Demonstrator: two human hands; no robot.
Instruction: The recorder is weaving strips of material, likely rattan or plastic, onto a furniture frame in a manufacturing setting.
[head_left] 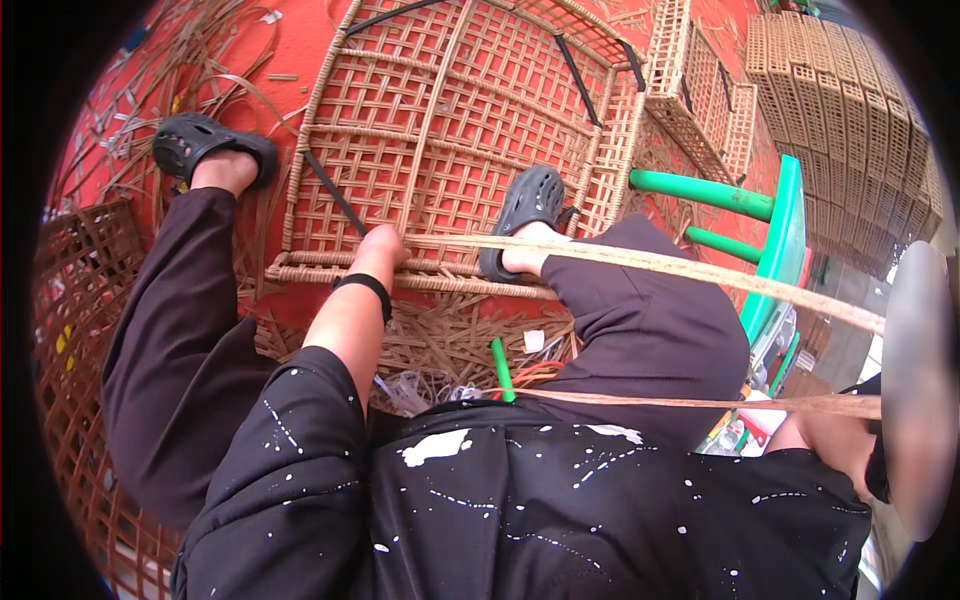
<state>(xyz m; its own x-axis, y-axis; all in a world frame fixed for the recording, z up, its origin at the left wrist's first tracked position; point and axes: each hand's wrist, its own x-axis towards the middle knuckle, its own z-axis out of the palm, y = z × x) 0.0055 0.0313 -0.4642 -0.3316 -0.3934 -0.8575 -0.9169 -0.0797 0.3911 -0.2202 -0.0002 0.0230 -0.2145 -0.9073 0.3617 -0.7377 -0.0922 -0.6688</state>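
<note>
A large woven rattan panel [470, 150] with a bound rim lies in front of me, with black bars across its corners. My left hand [383, 243] is closed at its near edge, where a long pale rattan strip [640, 262] starts; the fingertips are hidden. That strip stretches taut to the right above my knee. A second strip length [690, 402] crosses lower, near my waist, toward the right rim. My right forearm [835, 442] reaches the right side, but its hand is lost in a grey blur. One dark clog [530, 215] of mine rests on the panel.
My other clog [210, 145] stands left on the red floor [270, 100], among scattered strips. A green plastic stool [780, 240] lies tipped at the right. Behind it are stacked woven baskets [850, 120] and a smaller woven frame [700, 95]. Another woven piece [90, 400] leans at the left.
</note>
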